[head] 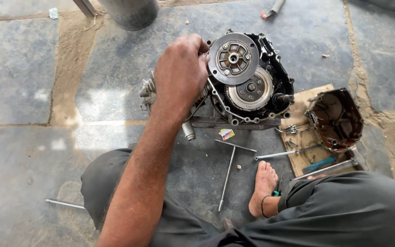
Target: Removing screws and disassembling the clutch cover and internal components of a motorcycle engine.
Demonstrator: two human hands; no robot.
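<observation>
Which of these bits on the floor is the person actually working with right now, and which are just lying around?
In use:
- left hand, holding the round metal plate
- open engine case with the round clutch part beneath the plate

Lying about:
- T-handle wrench
- removed side cover on cardboard
- long spanner
- thin rod
- grey cylinder

One hand (pixel 181 73) reaches far out in front, on a long bare arm that comes up from the near left. Its back faces up. The fingers (pixel 202 45) curl at the far right side, closed in a pinch. I cannot tell which hand it is. No other hand shows.
</observation>
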